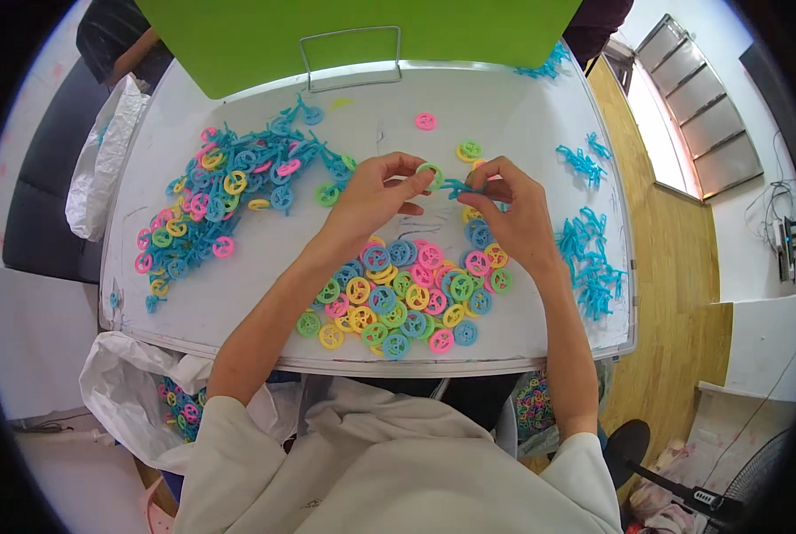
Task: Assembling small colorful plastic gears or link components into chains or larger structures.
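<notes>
Green ring (431, 172) pinched at rim by left hand (375, 191); blue stem (458, 188) clamped in right hand (509, 209). Likely light, stiff, slippery plastic over desk (522, 107).

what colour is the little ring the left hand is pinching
Green: the ring in the left hand's fingertips, seen in the head view.

Over the white table (238, 294) we see our left hand (371, 191) pinching a green wheel-shaped ring (431, 172) against the blue plastic connector (458, 188) held in our right hand (509, 209), above a heap of pink, yellow, green and blue rings (407, 298).
</notes>
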A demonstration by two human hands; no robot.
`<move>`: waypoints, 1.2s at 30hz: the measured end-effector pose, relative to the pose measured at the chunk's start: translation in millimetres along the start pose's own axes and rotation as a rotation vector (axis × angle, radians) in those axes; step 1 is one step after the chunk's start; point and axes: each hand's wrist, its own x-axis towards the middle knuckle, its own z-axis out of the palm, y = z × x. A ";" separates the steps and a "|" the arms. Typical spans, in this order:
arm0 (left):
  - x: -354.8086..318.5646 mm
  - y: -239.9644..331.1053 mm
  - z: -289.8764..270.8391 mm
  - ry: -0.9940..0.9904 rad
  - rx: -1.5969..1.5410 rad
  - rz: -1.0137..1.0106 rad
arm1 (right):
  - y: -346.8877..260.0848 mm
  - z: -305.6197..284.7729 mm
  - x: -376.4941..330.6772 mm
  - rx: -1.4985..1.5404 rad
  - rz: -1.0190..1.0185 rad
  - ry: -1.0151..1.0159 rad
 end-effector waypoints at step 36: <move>-4.5 -7.1 22.8 0.185 -0.232 0.106 | -4.9 17.1 -4.2 0.162 0.224 0.031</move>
